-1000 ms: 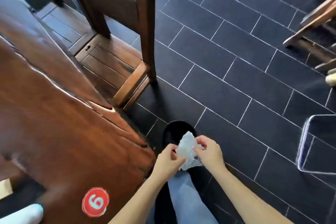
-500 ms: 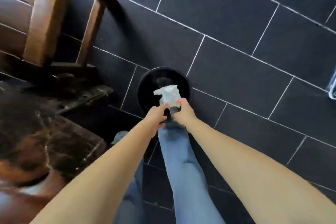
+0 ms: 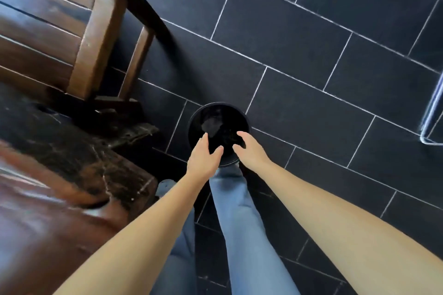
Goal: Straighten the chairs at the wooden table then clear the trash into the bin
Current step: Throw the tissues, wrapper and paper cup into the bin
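Left hand (image 3: 203, 155) and right hand (image 3: 249, 148) hover empty, fingers loosely spread, over the black bin (image 3: 192, 124), inside which lies the crumpled plastic wrapper (image 3: 212, 124), likely featherlight, soft and easily pinched at any fold.

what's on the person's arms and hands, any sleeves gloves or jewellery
Nothing worn shows: both forearms are bare with no sleeves in frame, and the left hand and right hand have no gloves, rings, watch or bands visible.
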Demonstrator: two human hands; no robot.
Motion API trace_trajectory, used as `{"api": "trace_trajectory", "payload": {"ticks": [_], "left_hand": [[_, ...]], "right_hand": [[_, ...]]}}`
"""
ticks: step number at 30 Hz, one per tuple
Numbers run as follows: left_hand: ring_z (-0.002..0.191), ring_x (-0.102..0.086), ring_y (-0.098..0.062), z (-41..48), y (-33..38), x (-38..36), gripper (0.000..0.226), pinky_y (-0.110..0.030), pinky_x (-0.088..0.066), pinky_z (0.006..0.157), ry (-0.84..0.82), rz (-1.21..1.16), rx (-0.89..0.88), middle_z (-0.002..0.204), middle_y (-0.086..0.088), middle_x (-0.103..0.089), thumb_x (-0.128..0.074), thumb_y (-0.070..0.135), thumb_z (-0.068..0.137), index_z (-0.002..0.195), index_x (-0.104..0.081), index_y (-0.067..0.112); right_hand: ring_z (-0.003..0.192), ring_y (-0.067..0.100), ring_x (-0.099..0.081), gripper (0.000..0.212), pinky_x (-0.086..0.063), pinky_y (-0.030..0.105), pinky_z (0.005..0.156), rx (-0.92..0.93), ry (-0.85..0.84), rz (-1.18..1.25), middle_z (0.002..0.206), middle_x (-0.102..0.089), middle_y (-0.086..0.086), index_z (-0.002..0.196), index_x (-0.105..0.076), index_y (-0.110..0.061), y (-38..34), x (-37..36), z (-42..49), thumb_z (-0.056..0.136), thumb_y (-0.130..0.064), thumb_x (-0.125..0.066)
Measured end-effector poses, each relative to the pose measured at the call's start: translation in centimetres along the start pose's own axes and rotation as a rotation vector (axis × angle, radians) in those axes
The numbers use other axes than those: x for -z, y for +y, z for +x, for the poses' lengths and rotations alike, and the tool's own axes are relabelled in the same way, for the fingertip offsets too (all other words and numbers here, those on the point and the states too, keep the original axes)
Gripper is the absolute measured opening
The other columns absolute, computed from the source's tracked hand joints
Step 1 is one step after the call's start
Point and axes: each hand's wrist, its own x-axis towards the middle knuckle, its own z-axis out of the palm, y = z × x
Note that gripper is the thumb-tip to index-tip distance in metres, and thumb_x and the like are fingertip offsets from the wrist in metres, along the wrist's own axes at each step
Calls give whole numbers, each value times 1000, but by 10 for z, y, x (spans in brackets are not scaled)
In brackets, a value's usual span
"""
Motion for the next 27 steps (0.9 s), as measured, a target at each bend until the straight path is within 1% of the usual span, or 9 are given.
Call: {"api": "trace_trajectory", "payload": {"ticks": [3,5,9,11,14,17,22,24,27], "left_hand": [[146,-5,-24,-34,11,14,68,-47,-9,117,73,183,-71,159,-6,-10,-44,39,95,150,-10,17],[146,0,-24,-60,20,27,68,-47,-5,117,141,258,-157,159,-5,-6,-42,41,96,150,-7,18],[146,8,-22,-118,23,58,72,-45,2,117,337,600,-440,160,-2,2,-42,43,95,150,-1,21],[145,11,-21,-145,19,74,72,-44,6,116,386,618,-469,159,-1,4,-41,41,95,150,2,22],[145,13,-19,-181,2,106,72,-43,7,116,474,487,-430,159,1,5,-42,41,95,150,2,23],[144,17,-16,-217,-41,143,72,-41,10,114,602,405,-375,157,6,11,-37,50,94,149,4,28],[143,17,-13,-281,-134,193,75,-37,14,112,811,246,-137,156,9,11,-16,64,85,149,6,30],[143,17,-12,-302,-166,210,75,-37,12,112,889,162,-54,157,7,9,-23,65,89,149,6,30],[144,14,-14,-329,-201,233,76,-38,8,115,1011,-11,12,156,7,9,-36,54,90,148,6,27]], "right_hand": [[146,23,-14,54,-23,47,115,153,68,-178,159,-17,3,148,-27,-22,-31,6,-33,97,-31,-45],[147,26,-7,54,-19,51,116,246,120,-294,160,-13,1,148,-24,-25,-54,10,-57,98,-34,-42],[147,29,-3,56,-16,54,116,413,211,-437,160,-10,0,149,-20,-27,-101,13,-111,97,-33,-41],[147,28,-2,56,-16,53,116,499,235,-477,160,-9,0,149,-21,-28,-125,6,-138,97,-31,-42],[147,22,1,57,-13,49,118,640,196,-518,160,-9,-2,149,-20,-28,-158,-18,-175,97,-34,-42],[147,18,3,58,-9,45,119,794,99,-575,161,-8,-3,150,-19,-28,-185,-55,-205,98,-35,-43],[147,18,-3,58,-13,45,120,952,-46,-717,160,-12,-3,150,-21,-27,-225,-136,-245,97,-36,-45],[148,18,-3,57,-13,46,119,990,-106,-813,160,-11,-4,149,-20,-28,-242,-174,-258,98,-35,-44],[147,16,-7,54,-14,43,120,1036,-167,-879,159,-13,-6,148,-22,-30,-265,-227,-280,98,-34,-43]]}}
